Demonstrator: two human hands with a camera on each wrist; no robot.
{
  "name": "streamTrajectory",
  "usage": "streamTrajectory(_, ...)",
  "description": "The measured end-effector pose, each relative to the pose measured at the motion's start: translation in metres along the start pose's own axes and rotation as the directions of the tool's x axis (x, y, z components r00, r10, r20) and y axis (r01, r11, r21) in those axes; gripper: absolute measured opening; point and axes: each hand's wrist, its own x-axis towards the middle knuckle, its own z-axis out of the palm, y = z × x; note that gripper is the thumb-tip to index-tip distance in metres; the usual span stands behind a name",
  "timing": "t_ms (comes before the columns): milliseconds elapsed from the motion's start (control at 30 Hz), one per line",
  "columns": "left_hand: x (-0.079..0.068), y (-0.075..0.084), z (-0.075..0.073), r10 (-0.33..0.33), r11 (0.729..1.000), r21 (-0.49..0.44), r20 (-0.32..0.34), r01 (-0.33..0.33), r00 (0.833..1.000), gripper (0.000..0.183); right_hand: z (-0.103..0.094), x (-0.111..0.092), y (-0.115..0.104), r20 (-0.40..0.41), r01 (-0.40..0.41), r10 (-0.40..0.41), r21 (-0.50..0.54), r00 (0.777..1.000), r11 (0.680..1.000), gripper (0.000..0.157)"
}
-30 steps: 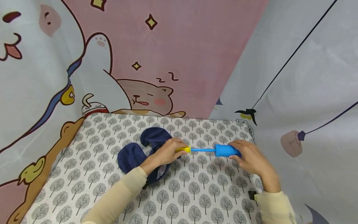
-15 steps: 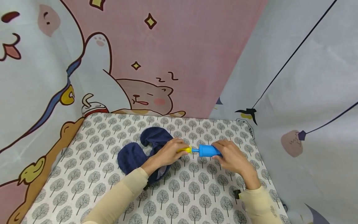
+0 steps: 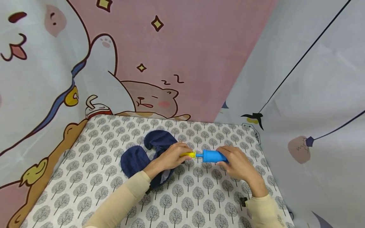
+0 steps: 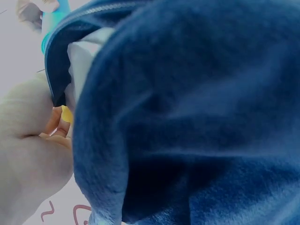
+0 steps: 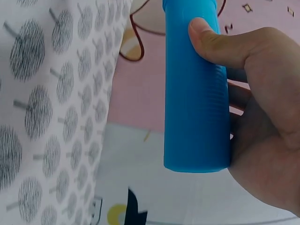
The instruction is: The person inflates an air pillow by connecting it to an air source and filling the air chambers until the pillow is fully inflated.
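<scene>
A blue hand pump (image 3: 211, 156) lies level between my two hands, in the head view. My left hand (image 3: 170, 156) grips its yellow end (image 3: 190, 155), and a short length of thin blue rod (image 3: 199, 155) shows. My right hand (image 3: 236, 163) is wrapped round the barrel; in the right wrist view the thumb lies along the blue barrel (image 5: 194, 103). Under my left hand rests a navy, U-shaped plush neck pillow (image 3: 134, 161). The left wrist view shows the pillow's zipped opening with white inner material (image 4: 83, 58). My left fingers partly hide the yellow end.
The table's cloth (image 3: 176, 202) is white with grey trees. Cartoon-printed curtains (image 3: 199, 57) stand along its back and sides. A small black object (image 3: 243, 201) sits by my right sleeve.
My right hand has moved left with the pump barrel, towards the yellow end, so much less rod shows. The left hand and neck pillow have stayed about in place.
</scene>
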Motion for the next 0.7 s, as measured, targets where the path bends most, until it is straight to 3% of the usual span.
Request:
streamTrajectory(433,0.0,-0.004,0.001,0.004,1.0,0.002,-0.015,-0.004,1.0,0.03,-0.025,-0.03,0.044,-0.01,-0.065,0.066,0.025,0.998,0.998,0.052)
streamTrajectory(700,-0.002,-0.004,0.003,-0.032,0.999,-0.011,-0.012,0.031,0.999,0.029,-0.036,-0.037,0.05,0.044,-0.114,0.112,0.025,0.993,0.993,0.054)
